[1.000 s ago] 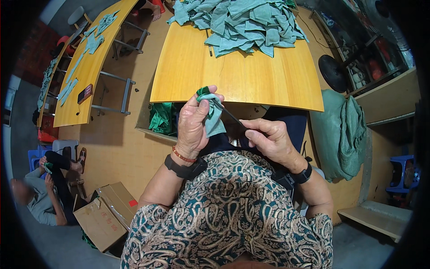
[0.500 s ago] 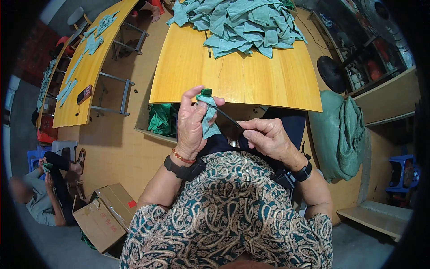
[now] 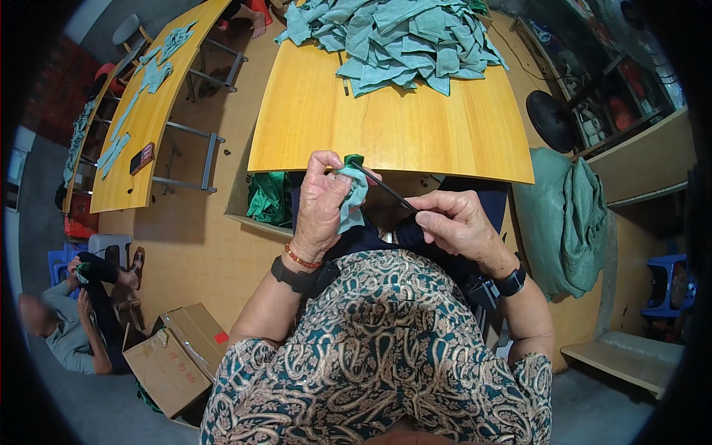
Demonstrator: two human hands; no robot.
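Note:
My left hand (image 3: 325, 199) grips a small piece of light teal cloth (image 3: 354, 202) with a dark green tip (image 3: 354, 159), just off the near edge of the wooden table (image 3: 311, 119). In my right hand (image 3: 461, 225), a thin black stick (image 3: 391, 192) is pinched between thumb and fingers. The stick slants up and left, its far end meeting the cloth by the green tip. Whether that end is inside the cloth or only against it, I cannot tell. A large heap of similar teal cloth pieces (image 3: 415, 41) covers the table's far end.
Beneath the table at left, a box holds shiny green cloth (image 3: 268, 199). A stuffed green sack (image 3: 560, 222) stands at right, near a black fan base (image 3: 549, 122). An open cardboard box (image 3: 167, 371) sits lower left; beyond it another person (image 3: 78, 322) handles cloth. A second table (image 3: 159, 96) is at left.
Both hands have shifted slightly right and down. The green tip has turned toward the right, and the stick's far end now shows beside it. My left fingers have curled more.

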